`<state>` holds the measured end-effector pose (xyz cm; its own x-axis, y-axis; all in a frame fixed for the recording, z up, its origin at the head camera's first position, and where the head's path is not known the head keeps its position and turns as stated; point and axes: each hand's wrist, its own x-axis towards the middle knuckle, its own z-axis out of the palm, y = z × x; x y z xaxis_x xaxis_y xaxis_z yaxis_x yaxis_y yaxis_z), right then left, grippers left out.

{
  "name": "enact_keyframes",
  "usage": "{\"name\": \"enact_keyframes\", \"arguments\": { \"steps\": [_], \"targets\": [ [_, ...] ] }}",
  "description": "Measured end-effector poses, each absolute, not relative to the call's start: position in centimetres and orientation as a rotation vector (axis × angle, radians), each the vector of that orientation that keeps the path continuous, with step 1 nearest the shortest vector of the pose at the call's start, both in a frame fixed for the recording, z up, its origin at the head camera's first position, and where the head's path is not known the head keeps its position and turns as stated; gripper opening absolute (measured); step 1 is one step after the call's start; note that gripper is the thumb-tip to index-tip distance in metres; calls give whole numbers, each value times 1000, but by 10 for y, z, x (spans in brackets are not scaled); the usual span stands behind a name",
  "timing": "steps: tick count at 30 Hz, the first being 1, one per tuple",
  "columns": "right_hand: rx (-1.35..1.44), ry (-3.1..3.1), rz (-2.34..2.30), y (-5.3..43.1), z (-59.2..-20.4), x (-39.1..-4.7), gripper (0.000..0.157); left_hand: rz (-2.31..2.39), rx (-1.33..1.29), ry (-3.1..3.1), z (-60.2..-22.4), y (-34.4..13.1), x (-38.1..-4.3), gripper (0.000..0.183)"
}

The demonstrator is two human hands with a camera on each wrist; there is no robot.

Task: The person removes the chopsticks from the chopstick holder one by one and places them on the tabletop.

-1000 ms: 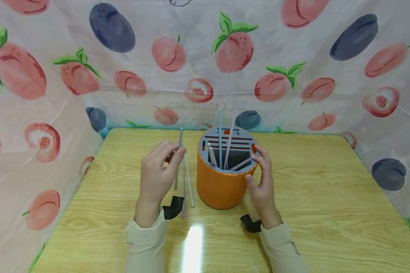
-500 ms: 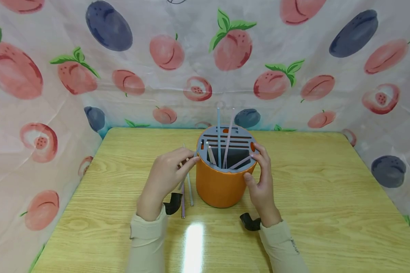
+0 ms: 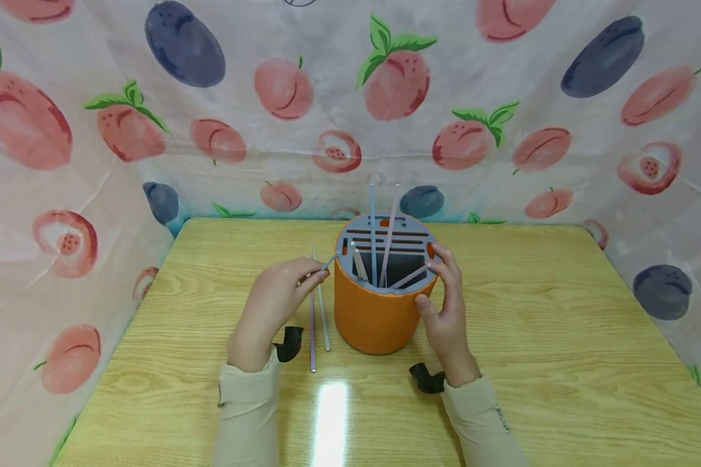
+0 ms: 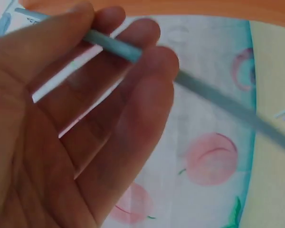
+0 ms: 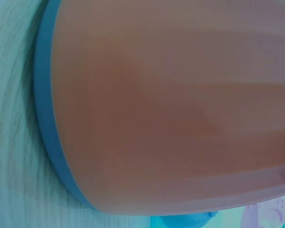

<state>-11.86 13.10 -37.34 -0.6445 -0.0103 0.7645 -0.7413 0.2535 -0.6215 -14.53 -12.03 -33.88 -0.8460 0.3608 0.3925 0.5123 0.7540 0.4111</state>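
Note:
My left hand (image 3: 277,292) pinches a thin grey-blue stick (image 4: 223,104) between thumb and fingers. The stick's upper end leans toward the left rim of an orange utensil holder (image 3: 376,324) with a grey slotted top. My right hand (image 3: 450,311) grips the holder's right side, fingertips at the rim and thumb on the wall. From the holder's big front opening rise a light blue stick (image 3: 372,227) and a pink stick (image 3: 390,233). Shorter pale sticks (image 3: 359,264) lean at its left, and a lilac stick (image 3: 410,277) slants low toward my right fingers. Only the holder's wall shows in the right wrist view.
A purple stick (image 3: 312,334) and a pale stick (image 3: 324,318) lie on the wooden table (image 3: 537,337), left of the holder. Black wrist mounts (image 3: 290,344) stick out from both wrists. A fruit-print cloth (image 3: 222,97) surrounds the table's back and sides.
My left hand has brought the stick rightward to the holder's rim, then drawn slightly back left, the stick tilting over further. My right hand keeps its grip on the holder.

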Motion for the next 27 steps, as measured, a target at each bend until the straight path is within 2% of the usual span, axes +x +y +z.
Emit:
{"name": "enact_keyframes", "arguments": {
  "steps": [17, 24, 27],
  "targets": [
    [668, -1899, 1447, 131, -373, -117, 59, -925, -423, -2530, -353, -137, -157, 21],
    [668, -1903, 1441, 132, -374, -117, 59, -1159, -170, -2623, -366, -133, -167, 27],
    [672, -1899, 1439, 132, -374, -118, 59, -1267, -42, -2728, -381, -134, -176, 35]
  ]
}}
